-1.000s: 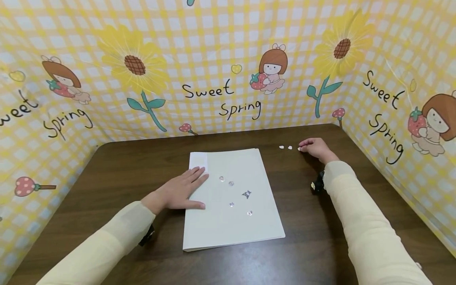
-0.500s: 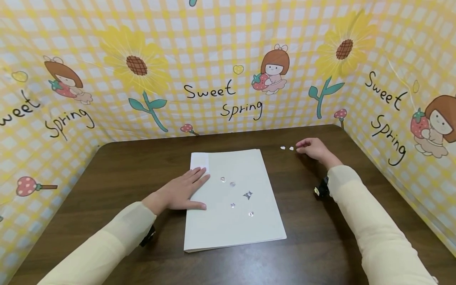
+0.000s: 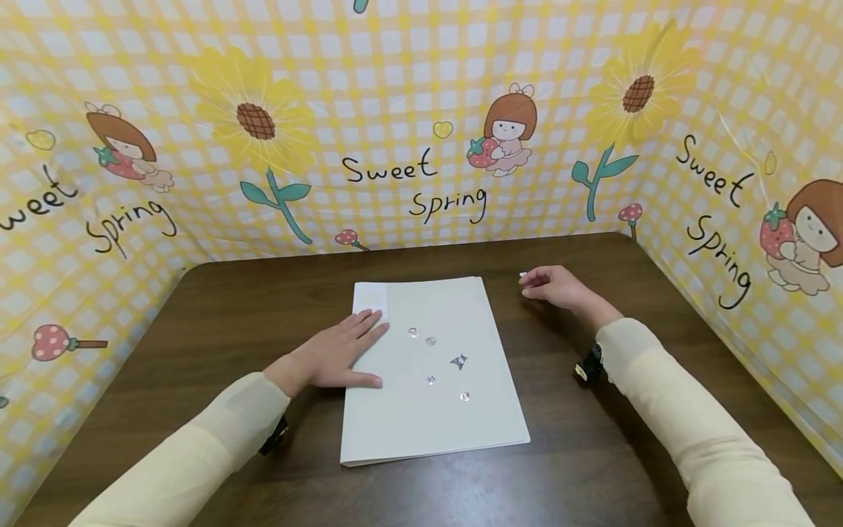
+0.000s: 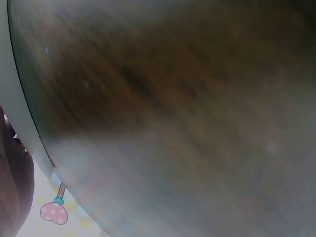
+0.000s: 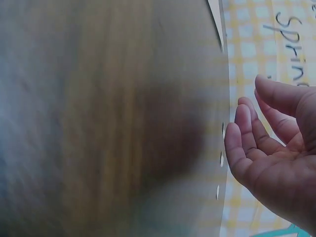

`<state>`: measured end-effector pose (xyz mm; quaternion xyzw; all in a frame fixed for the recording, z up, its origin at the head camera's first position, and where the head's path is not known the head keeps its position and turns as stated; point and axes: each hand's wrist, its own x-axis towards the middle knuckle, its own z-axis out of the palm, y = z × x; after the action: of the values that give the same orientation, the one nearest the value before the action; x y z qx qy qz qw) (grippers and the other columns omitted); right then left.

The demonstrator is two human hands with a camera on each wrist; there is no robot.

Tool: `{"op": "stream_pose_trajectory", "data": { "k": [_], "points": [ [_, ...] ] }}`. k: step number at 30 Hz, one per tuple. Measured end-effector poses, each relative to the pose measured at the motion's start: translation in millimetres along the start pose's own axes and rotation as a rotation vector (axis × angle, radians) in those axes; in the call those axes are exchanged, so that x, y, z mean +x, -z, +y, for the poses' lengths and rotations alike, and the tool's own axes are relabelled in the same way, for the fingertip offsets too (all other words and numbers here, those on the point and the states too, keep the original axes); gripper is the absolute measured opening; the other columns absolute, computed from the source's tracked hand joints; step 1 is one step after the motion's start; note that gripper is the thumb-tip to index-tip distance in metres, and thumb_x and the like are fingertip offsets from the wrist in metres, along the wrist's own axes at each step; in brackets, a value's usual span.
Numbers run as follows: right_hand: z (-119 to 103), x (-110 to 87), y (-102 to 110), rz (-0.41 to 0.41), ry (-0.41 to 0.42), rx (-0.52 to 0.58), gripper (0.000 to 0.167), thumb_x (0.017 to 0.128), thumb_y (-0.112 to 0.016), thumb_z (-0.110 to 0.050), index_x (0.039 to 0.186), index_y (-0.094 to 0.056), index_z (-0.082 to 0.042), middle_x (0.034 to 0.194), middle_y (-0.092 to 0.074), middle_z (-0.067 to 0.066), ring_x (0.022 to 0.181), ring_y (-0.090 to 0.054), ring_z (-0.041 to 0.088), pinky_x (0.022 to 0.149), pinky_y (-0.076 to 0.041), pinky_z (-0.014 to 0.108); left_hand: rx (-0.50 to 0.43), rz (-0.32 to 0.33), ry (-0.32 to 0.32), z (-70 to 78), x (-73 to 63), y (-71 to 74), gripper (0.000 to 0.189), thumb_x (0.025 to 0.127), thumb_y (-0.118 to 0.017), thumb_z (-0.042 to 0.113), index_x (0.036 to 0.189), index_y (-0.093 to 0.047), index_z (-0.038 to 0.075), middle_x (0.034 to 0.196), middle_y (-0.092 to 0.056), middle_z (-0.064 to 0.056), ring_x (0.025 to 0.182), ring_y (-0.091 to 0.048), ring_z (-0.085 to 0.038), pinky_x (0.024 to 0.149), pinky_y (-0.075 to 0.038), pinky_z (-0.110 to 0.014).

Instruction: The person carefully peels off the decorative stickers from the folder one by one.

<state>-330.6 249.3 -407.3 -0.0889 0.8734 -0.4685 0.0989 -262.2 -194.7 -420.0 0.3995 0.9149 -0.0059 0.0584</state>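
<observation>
Yellow-checked cloth (image 3: 388, 88) is backing the wooden table (image 3: 435, 494), where the left hand (image 3: 339, 353) is resting flat, fingers spread, on a white folder (image 3: 421, 424), while the right hand (image 3: 558, 288), fingers bent, contents indeterminable, is apparently picking or placing white pieces (image 5: 221, 159) lying on the tabletop, next move probably calling for a fine pinch.

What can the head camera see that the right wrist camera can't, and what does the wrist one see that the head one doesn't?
Only the head view shows the left hand lying on the folder, the shiny stickers there, and the sleeves.

Only the right wrist view shows the palm of the right hand and three white bits in a row; the head view shows just one.

Both show the right hand, the table and the cloth with "Spring" on it.
</observation>
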Motion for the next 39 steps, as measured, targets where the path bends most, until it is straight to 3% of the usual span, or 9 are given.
{"op": "stream_pose_trajectory", "data": {
  "k": [17, 26, 39],
  "points": [
    [-22.9, -18.0, -41.0, -0.145, 0.116, 0.034, 0.025, 0.090, -0.066, 0.001, 0.114, -0.062, 0.007, 0.106, -0.062, 0.018, 0.095, -0.058, 0.025, 0.078, -0.050, 0.030, 0.000, -0.004, 0.013, -0.1, -1.0, 0.3, 0.106, 0.082, -0.036, 0.084, 0.157, -0.018, 0.012, 0.161, -0.010, -0.012, 0.147, -0.007, -0.029, 0.114, -0.019, -0.045],
    [-37.4, -28.2, -60.4, -0.209, 0.160, 0.068, 0.024, 0.089, -0.067, 0.003, 0.112, -0.062, 0.009, 0.102, -0.063, 0.017, 0.091, -0.058, 0.025, 0.078, -0.049, 0.027, -0.001, 0.019, -0.008, -1.0, -0.4, -1.4, 0.103, 0.083, -0.042, 0.080, 0.156, -0.021, 0.009, 0.160, -0.014, -0.015, 0.146, -0.010, -0.032, 0.114, -0.020, -0.047],
    [-49.4, -38.0, -84.3, -0.275, 0.233, 0.014, 0.021, 0.086, -0.070, 0.003, 0.106, -0.065, 0.006, 0.095, -0.064, 0.012, 0.088, -0.057, 0.022, 0.076, -0.049, 0.030, 0.016, 0.013, -0.011, -1.6, 0.1, -1.8, 0.105, 0.083, -0.037, 0.082, 0.156, -0.019, 0.009, 0.160, -0.012, -0.015, 0.147, -0.009, -0.030, 0.115, -0.017, -0.043]
  ]
}}
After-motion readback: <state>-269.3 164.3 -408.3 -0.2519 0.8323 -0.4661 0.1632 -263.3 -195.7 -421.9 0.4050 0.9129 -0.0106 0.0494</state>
